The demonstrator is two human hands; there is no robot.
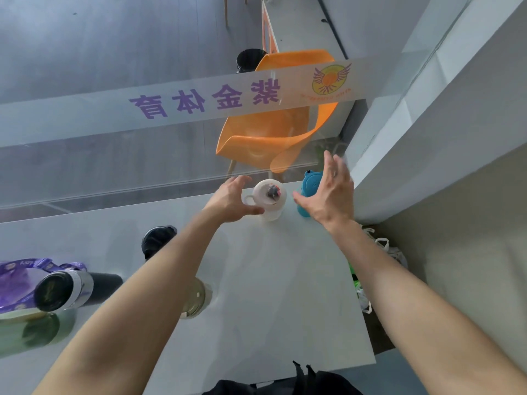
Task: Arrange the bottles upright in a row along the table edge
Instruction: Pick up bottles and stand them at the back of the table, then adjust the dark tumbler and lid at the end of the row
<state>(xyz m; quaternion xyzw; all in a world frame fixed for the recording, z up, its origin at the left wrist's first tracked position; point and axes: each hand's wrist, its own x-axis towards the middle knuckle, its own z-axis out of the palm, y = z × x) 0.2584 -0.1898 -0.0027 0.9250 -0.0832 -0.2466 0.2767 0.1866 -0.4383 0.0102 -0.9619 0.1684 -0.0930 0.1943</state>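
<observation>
A white bottle (271,198) with a side handle stands upright at the far edge of the pale table (285,280). Right beside it stands a blue bottle (309,185). My left hand (231,199) is open just left of the white bottle, fingers curved near its handle. My right hand (332,192) is open with spread fingers, in front of the blue bottle and partly hiding it. A black bottle (156,240) stands upright farther left. A black and silver flask (71,289) lies on its side at the left. A glass jar (195,297) shows partly under my left forearm.
A glass partition (114,172) with a frosted band of purple characters runs along the table's far edge. An orange chair (273,124) and a black bin (249,59) stand behind it. A purple strap (25,269) lies at the left. White bags (385,249) sit right of the table.
</observation>
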